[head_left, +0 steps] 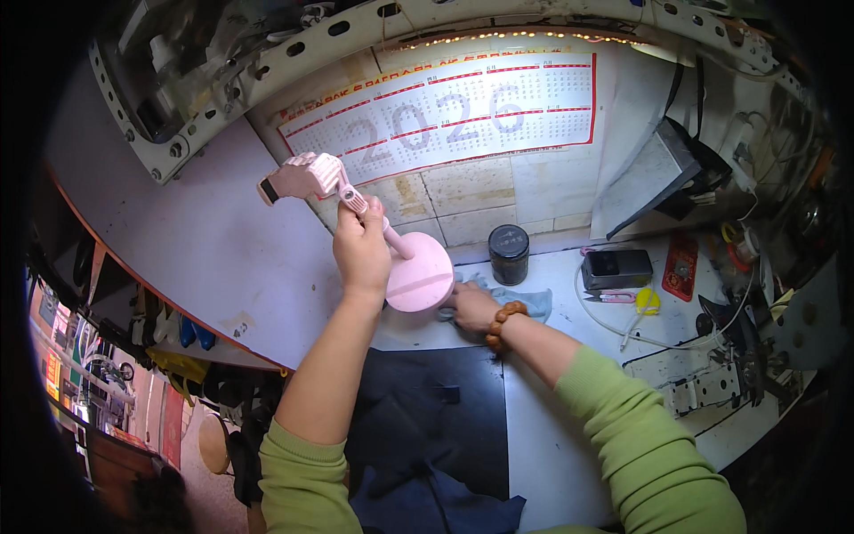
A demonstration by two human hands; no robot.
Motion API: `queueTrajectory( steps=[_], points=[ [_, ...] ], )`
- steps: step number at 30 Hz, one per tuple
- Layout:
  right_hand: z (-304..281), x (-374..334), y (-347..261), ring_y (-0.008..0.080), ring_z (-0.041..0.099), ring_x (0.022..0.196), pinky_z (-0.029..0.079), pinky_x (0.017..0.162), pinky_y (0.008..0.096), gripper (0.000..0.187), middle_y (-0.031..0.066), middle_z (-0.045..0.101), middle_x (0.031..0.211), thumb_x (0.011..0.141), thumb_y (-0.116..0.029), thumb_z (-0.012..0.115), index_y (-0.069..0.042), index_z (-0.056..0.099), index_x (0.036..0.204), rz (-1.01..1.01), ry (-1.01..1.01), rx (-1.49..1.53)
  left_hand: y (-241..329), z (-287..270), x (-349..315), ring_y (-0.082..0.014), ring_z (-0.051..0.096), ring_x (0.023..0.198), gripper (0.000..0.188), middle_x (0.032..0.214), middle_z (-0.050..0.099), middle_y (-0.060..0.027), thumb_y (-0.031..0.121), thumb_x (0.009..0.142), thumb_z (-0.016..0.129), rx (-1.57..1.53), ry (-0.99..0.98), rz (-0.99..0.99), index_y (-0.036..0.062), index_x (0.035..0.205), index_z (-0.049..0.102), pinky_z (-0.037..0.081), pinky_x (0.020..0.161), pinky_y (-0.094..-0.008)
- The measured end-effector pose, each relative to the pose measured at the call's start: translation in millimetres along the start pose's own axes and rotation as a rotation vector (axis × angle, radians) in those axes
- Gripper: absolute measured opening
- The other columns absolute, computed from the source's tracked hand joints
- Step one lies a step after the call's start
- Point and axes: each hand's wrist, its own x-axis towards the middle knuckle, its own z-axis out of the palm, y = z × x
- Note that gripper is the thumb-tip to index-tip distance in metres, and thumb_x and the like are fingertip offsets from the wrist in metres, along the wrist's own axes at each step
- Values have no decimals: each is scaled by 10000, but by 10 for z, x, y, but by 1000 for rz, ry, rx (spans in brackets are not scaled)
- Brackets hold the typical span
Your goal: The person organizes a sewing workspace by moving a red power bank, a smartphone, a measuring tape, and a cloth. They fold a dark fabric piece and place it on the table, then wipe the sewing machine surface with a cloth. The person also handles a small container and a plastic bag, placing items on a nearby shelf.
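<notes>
My left hand is closed around the stem of a pink phone stand. The stand is raised off the table and tilted, its round base toward the right and its jointed holder head up at the left. Low beside the base, my right hand is closed on a light blue cloth lying on the white table. The tips of its fingers are partly hidden. A bracelet of brown beads circles my right wrist. Just behind the cloth stands a black lidded jar.
A black mat with dark fabric covers the near table. To the right lie a black box, a red packet, a yellow item and a white cable. A wall calendar hangs behind, below a perforated metal rail.
</notes>
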Motion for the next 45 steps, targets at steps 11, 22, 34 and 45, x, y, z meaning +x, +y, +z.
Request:
queueTrajectory(
  steps=[11, 22, 34, 45],
  points=[
    [204, -337, -312, 296, 181, 1465, 104, 1142, 628, 634, 98, 293, 1553, 976, -598, 340, -211, 410, 1473, -145, -79, -231, -111, 101, -23, -219, 639, 766, 231, 848, 669, -108, 237, 984, 547, 34, -8, 31, 15, 1046, 567, 494, 720, -361],
    [14, -1326, 275, 341, 217, 1452, 94, 1150, 593, 659, 185, 327, 1523, 976, -581, 369, -161, 375, 1484, 84, 76, -232, -653, 362, -279, -375, 663, 822, 234, 857, 680, -173, 271, 946, 567, 303, 10, -92, 48, 1014, 558, 487, 755, -474],
    [-105, -1609, 716, 395, 482, 1179, 397, 1037, 432, 407, 204, 523, 1295, 845, -186, 625, -23, 632, 1218, 265, 633, 33, -904, 310, -550, -347, 577, 1087, 464, 1268, 511, -240, 154, 871, 669, 196, 2, -192, -11, 1267, 494, 458, 941, -396],
    [603, -1944, 19, 340, 429, 1245, 321, 1031, 481, 456, 142, 495, 1334, 842, -254, 632, -111, 596, 1272, 54, 478, -142, 942, -1823, -3515, -473, 411, 1271, 443, 1408, 422, -314, 243, 885, 613, 555, -451, 153, -25, 1229, 530, 324, 1057, -540]
  ],
)
